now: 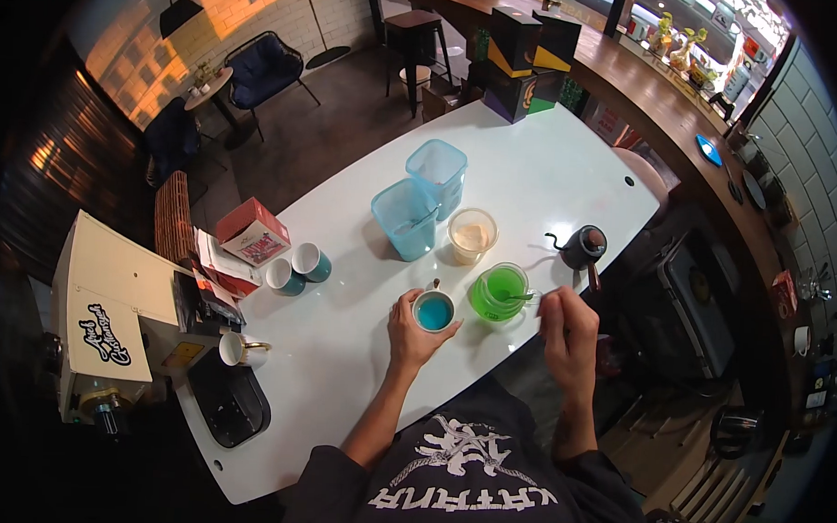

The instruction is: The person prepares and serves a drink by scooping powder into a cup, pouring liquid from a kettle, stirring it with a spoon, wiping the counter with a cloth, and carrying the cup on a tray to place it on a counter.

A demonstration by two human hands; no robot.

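My left hand (414,340) is wrapped round a small cup (433,311) standing upright near the table's front edge. Its inside shows blue, perhaps a liquid. To the right of it is a clear glass jug (496,306) of bright green liquid. A spoon (519,297) leans in the green liquid, and its handle runs toward my right hand (568,327). That hand is closed on the handle end beside the jug's rim. Behind the jug sits a clear plastic tub (472,236) with pale contents.
Two blue translucent containers (405,220) stand behind the cup. A black gooseneck kettle (585,247) is at the right edge of the white table (342,351). Two teal cups (311,262), a white mug (240,349) and a cream machine (103,315) stand left. Black boxes (522,67) are stacked at the far end.
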